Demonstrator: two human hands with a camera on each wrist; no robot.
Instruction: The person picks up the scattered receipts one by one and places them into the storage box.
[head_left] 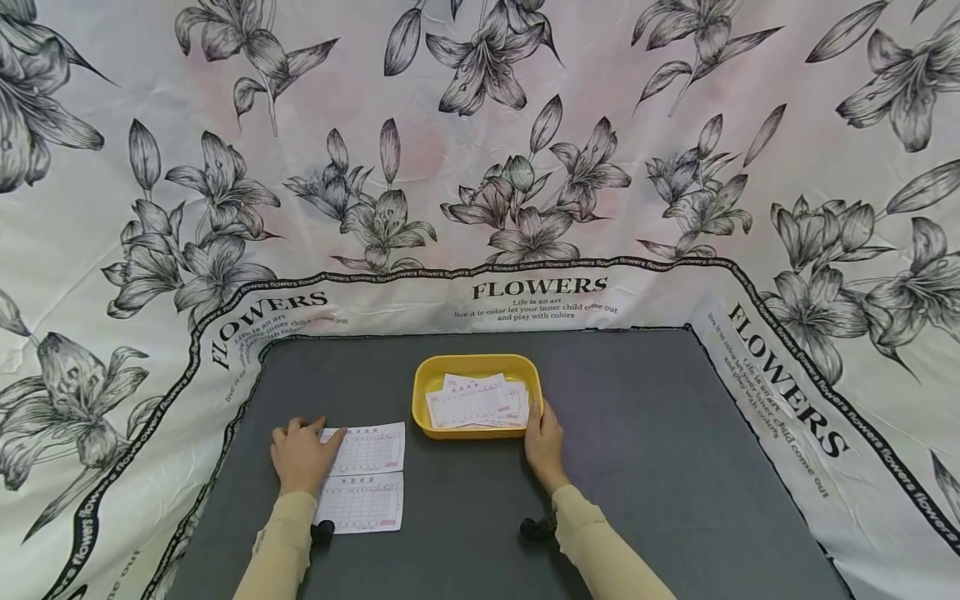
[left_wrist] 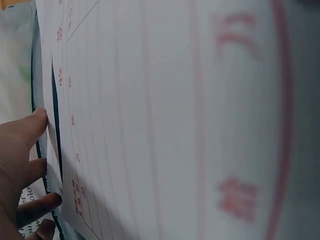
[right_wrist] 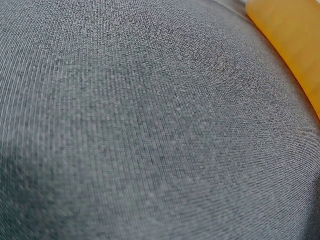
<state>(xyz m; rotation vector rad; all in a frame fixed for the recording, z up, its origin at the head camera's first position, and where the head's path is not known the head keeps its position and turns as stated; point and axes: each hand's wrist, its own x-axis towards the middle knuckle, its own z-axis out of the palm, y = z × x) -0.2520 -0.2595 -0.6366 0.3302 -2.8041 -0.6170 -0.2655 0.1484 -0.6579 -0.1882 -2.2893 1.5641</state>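
Note:
In the head view, two printed paper forms lie one above the other on the left, an upper form [head_left: 375, 447] and a lower form [head_left: 366, 502]. My left hand [head_left: 303, 454] rests at the upper form's left edge, its thumb reaching over the top corner. The left wrist view has fingers [left_wrist: 32, 127] spread beside the paper, with a form [left_wrist: 125, 120] filling most of that view. A yellow tray [head_left: 476, 362] holds several similar slips [head_left: 472, 402]. My right hand [head_left: 545, 442] grips its right end, thumb at the rim. The right wrist view catches only the tray's side [right_wrist: 295, 40].
A dark grey cloth surface [head_left: 660, 467] spreads under everything. Around it runs a white border with flower drawings and lettering [head_left: 540, 287], rising at the back and sides. Small black devices [head_left: 537, 529] sit by both wrists.

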